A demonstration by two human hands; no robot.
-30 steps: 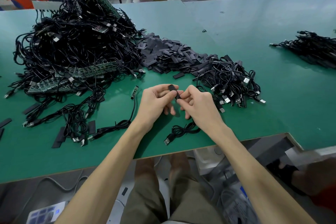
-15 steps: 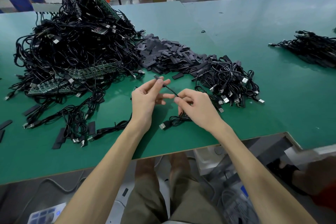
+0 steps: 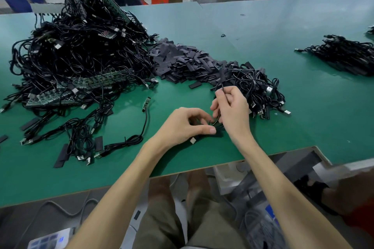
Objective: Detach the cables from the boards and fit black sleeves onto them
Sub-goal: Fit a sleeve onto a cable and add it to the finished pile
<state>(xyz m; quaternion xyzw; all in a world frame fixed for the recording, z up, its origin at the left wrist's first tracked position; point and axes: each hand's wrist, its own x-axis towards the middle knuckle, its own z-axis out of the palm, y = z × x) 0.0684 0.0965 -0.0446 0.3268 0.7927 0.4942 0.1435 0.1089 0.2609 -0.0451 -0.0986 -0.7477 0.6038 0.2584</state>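
Near table (image 3: 263, 30) edge: thin black cable (image 3: 216, 119), silver plug (image 3: 192, 140); left hand (image 3: 182, 125) pinches coil, right hand (image 3: 232, 107) pinches end.

Left hand (image 3: 182, 125), right hand (image 3: 230, 107) and forearms (image 3: 125, 184) bare. Olive-khaki shorts (image 3: 162, 226), loose wrinkled fabric, hems above bare knees (image 3: 159, 187) below the table (image 3: 263, 46) near edge.

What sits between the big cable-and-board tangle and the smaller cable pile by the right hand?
Head view: a heap of black sleeves fills that stretch.
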